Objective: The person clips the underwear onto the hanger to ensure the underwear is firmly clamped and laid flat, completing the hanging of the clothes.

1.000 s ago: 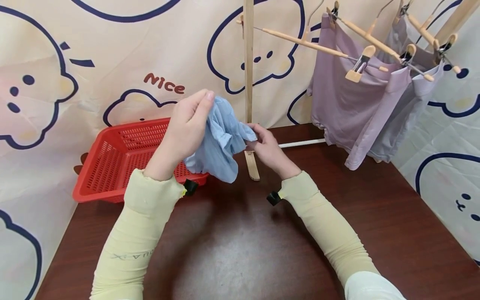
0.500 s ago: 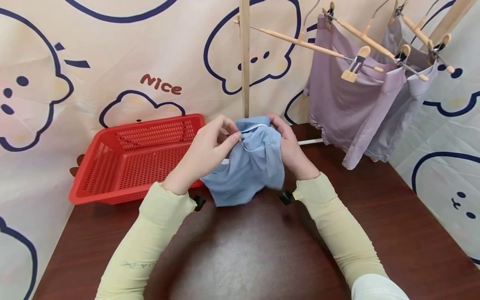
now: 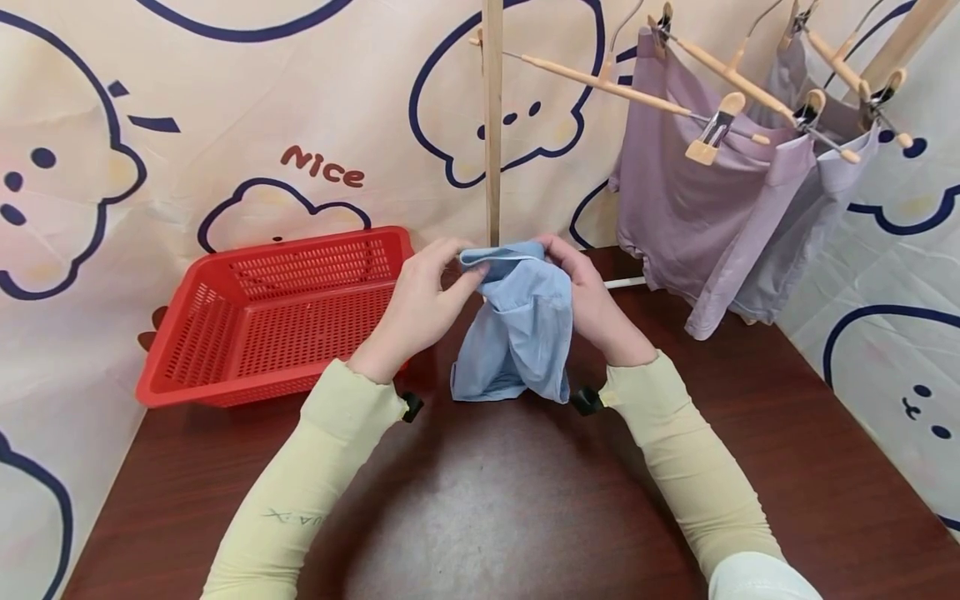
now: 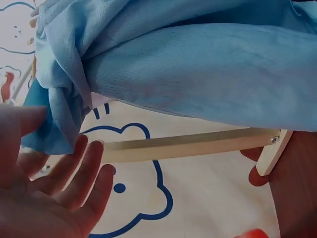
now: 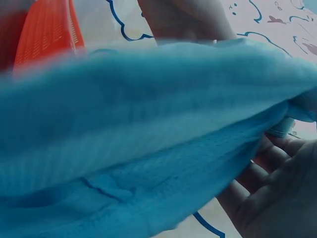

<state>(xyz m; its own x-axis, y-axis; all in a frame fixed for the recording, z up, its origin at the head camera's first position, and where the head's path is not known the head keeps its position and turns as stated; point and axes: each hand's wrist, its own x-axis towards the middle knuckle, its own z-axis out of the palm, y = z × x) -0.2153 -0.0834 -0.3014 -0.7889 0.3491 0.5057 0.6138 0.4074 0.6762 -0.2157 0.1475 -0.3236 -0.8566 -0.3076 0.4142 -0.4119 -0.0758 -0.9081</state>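
Light-blue, thin-fabric garment [image 3: 534, 321], soft, creased; top edge pinched by left hand [image 3: 423, 296], other side held by right hand [image 3: 594, 296]; upper edge folded over, lower part hanging loose in folds.

Your left hand [image 4: 47, 198], at 8 o'clock, pinches one end of a blue cloth [image 4: 198, 74], which spreads over the top from 10 to 3 o'clock. Under it, a wooden pole [image 4: 188, 146] runs toward the brown table [image 4: 302, 183] at 4 o'clock, and something red [image 4: 253, 233] peeks in at 5 o'clock.
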